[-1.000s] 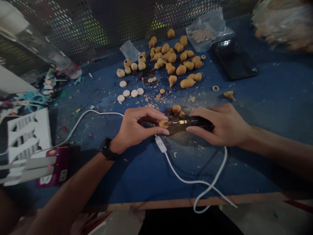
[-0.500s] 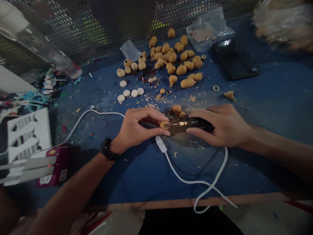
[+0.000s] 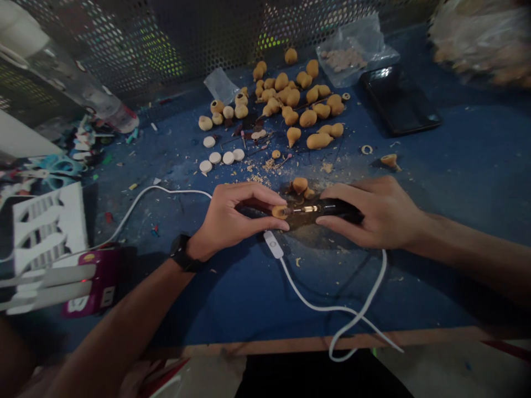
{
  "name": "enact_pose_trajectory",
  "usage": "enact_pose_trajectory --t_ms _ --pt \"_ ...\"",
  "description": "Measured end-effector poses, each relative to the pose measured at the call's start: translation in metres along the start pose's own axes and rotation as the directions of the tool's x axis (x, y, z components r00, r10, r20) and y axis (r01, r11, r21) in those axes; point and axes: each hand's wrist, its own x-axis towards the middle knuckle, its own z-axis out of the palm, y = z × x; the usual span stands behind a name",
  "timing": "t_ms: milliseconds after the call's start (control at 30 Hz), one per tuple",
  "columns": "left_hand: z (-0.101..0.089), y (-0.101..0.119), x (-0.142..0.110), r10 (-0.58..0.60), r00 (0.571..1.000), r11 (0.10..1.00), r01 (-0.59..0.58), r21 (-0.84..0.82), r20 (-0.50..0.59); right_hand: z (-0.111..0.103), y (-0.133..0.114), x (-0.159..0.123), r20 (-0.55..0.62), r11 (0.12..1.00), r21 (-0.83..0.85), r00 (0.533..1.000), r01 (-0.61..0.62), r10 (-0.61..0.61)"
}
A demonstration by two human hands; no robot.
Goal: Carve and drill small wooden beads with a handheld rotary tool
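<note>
Between thumb and fingers, my left hand [image 3: 236,213] pinches a small yellow-brown gourd piece [image 3: 279,211]. My right hand [image 3: 373,213] is wrapped round a black rotary tool [image 3: 332,207] with a brass collet. The tool's bit points left and meets the open end of the gourd piece; how deep it reaches, I cannot tell. Just beyond the tool lies another cut gourd [image 3: 299,184]. A white cord [image 3: 384,265] hangs from under my right hand, and an inline switch [image 3: 272,244] lies below my left fingertips.
Several small gourds [image 3: 307,118] are heaped at the back. White discs [image 3: 228,158], shavings and small bits lie left of them. A black phone-like slab [image 3: 400,102] and a clear bag [image 3: 348,55] are at the back right. At left are a purple power strip [image 3: 105,282] and blue scissors [image 3: 58,170].
Over the last second my left hand and the gourd piece have shifted very slightly right. The bit stays at the gourd piece, and my right hand hardly moves.
</note>
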Motion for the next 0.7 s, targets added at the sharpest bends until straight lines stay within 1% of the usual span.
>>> enact_pose_trajectory --t_ms 133,467,600,700 --pt "0.0004 0.0007 0.0003 0.014 1.000 1.000 -0.014 -0.008 -0.006 0.0001 0.0006 0.0005 0.007 1.000 0.012 1.000 0.009 -0.009" --pt "0.0001 0.0005 -0.0003 -0.046 0.999 0.999 0.046 0.011 -0.010 0.0001 0.0016 -0.0009 0.003 1.000 0.005 1.000 0.006 -0.006" --pt "0.0001 0.0009 -0.0001 -0.045 0.999 0.999 0.045 0.012 -0.010 -0.0013 0.0005 0.0008 -0.017 0.999 0.026 0.999 0.039 -0.039" --pt "0.0005 0.0014 0.0003 -0.022 1.000 1.000 0.022 0.000 -0.009 -0.0028 -0.0006 0.0022 -0.014 0.999 0.018 0.999 0.052 -0.052"
